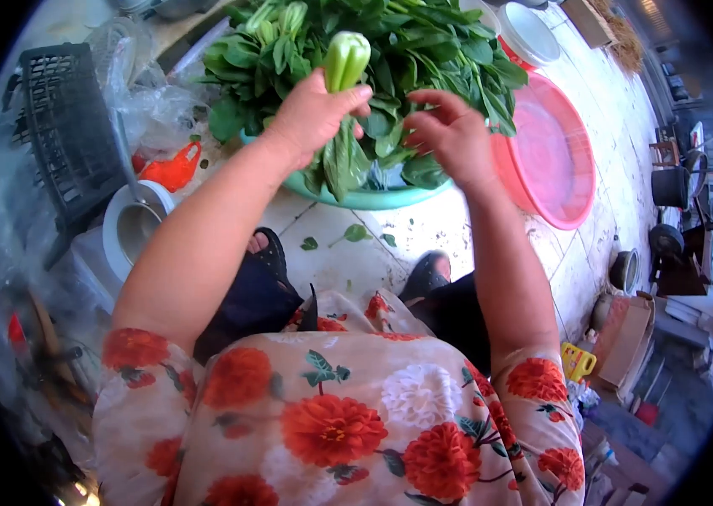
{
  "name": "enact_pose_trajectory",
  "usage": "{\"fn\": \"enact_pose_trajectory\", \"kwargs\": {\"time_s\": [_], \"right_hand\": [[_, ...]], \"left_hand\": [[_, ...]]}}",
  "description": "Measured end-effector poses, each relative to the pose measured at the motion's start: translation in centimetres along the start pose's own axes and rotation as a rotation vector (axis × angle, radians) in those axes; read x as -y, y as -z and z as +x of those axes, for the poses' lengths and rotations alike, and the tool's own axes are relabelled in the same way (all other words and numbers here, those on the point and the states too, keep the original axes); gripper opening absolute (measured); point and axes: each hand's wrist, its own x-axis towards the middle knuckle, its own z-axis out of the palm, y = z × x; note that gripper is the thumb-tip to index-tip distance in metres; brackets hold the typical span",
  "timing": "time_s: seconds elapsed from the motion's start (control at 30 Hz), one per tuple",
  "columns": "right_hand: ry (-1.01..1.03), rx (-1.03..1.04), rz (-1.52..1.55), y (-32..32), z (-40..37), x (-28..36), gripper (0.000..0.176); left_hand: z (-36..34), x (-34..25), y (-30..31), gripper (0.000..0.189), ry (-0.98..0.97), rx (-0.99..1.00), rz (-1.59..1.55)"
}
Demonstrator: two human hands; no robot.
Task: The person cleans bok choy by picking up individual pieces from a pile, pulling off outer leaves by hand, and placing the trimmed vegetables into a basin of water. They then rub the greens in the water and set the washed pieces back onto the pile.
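My left hand (316, 114) is wrapped round a head of leafy greens (346, 63), its pale cut base pointing up and its leaves hanging down over the basin. To the right, my right hand (451, 135) is raised beside the leaves with its fingers bent and apart, and nothing shows in it. A large pile of dark green leafy vegetables (432, 51) fills the green basin (373, 198) and rises behind both hands.
A pink basin (554, 152) stands right of the green one, with a white bucket (529, 34) behind it. On the left are a black crate (69, 126), clear plastic bags (150, 105), a red bag (172, 169) and a white pot (133, 223). Loose leaves (356, 233) lie on the floor.
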Motion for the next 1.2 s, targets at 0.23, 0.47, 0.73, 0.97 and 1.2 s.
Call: {"fn": "enact_pose_trajectory", "kwargs": {"time_s": [0.23, 0.47, 0.73, 0.97, 1.2], "right_hand": [[-0.266, 0.020, -1.197, 9.5, 1.2, -11.8, 0.048], [-0.295, -0.195, -1.086, 10.4, 0.5, -16.8, 0.040], [-0.174, 0.026, -0.964, 10.5, -0.6, -17.8, 0.027], [-0.328, 0.109, -0.576, 9.7, -0.1, -11.0, 0.021], [-0.176, 0.261, -0.150, 5.2, -3.1, 0.6, 0.016]], "left_hand": [[0.1, -0.8, 0.4, 0.035, -0.086, 0.071, 0.052], [0.4, -0.5, 0.1, 0.037, -0.081, 0.100, 0.078], [0.6, -0.3, -0.2, 0.035, -0.095, 0.102, 0.136], [1.3, 0.4, 0.3, 0.035, -0.123, 0.104, 0.240], [0.1, 1.2, -2.6, 0.058, -0.310, 0.104, 0.735]]}}
